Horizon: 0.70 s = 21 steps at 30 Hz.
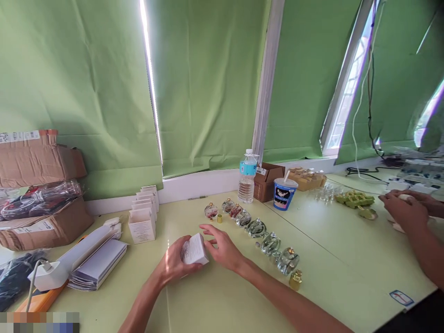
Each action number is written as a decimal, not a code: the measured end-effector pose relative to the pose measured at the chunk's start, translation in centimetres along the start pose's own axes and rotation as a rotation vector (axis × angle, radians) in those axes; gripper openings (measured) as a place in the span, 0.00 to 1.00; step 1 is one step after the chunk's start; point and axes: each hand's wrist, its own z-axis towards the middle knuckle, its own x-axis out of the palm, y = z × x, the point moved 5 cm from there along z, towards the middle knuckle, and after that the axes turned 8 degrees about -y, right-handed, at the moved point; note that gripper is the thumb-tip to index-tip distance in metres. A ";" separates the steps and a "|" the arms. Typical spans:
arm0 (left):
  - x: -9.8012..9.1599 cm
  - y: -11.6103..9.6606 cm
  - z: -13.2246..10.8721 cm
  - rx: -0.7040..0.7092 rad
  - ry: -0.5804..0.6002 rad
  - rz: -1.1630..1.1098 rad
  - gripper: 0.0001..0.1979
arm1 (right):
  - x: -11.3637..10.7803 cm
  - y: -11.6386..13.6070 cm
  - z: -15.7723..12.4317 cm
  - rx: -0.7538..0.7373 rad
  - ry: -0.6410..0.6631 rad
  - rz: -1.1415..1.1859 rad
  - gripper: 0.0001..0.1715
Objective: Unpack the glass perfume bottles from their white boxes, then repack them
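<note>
On the near side of the table [204, 307], the left hand [172, 260] grasps a white box [194, 250]; the right hand [224, 249], spread loosely, is just at its right.

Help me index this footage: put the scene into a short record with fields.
Held: small white box, in the left hand
Other hand: right hand, open beside that box; contact unclear
Mid-table: slanting row of glass bottles; gold cap standing near its far end
Left side: upright white boxes in a row
Drinks: water bottle and blue cup, toward the window side
Nearby: another person's hands, far right
Backdrop: green blinds
</note>
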 end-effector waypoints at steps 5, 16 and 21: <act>1.1 -1.4 -0.7 -0.002 -0.039 0.048 0.34 | -0.1 -4.1 -1.8 0.572 0.049 0.315 0.28; 1.6 -2.1 -0.9 0.072 -0.039 0.077 0.33 | -0.7 -2.1 -2.6 0.644 0.177 0.560 0.31; 1.7 -2.5 -1.0 0.073 -0.052 0.015 0.33 | -0.4 -2.7 -2.5 0.684 0.158 0.531 0.28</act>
